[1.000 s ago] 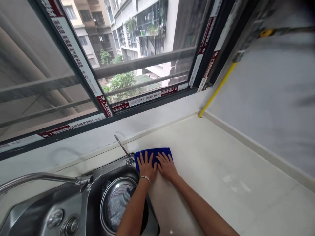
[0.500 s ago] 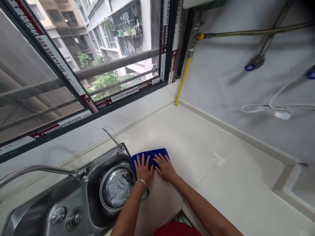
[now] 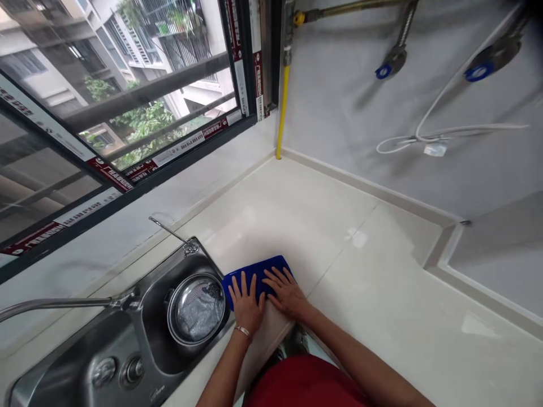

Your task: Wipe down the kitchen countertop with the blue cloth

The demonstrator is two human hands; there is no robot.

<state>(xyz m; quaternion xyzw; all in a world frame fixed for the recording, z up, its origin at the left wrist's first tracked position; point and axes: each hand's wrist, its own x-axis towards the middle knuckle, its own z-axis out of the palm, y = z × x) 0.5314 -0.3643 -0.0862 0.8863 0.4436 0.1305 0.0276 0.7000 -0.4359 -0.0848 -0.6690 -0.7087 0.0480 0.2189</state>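
A folded blue cloth [image 3: 265, 270] lies on the pale countertop [image 3: 314, 232], just right of the sink. My left hand [image 3: 247, 305] rests flat on its left part, fingers spread, with a bracelet at the wrist. On the cloth's right part, my right hand [image 3: 286, 291] lies palm down with its fingers stretched out. Both palms press from above, and neither hand wraps round the cloth. Close to my left hand, a round metal pot [image 3: 197, 310] with some clear plastic in it sits in the sink basin.
The steel double sink [image 3: 148, 339] is at lower left, with a large curved faucet [image 3: 63, 303] and a slim tap [image 3: 169, 230]. A yellow pipe [image 3: 283, 113] meets the counter at the corner. White cable [image 3: 424, 138] and valves [image 3: 390, 65] hang on the right wall.
The camera view has shifted right and down, so the window sits further left. Both hands stay flat on the blue cloth, which has turned slightly and shows a little more surface.
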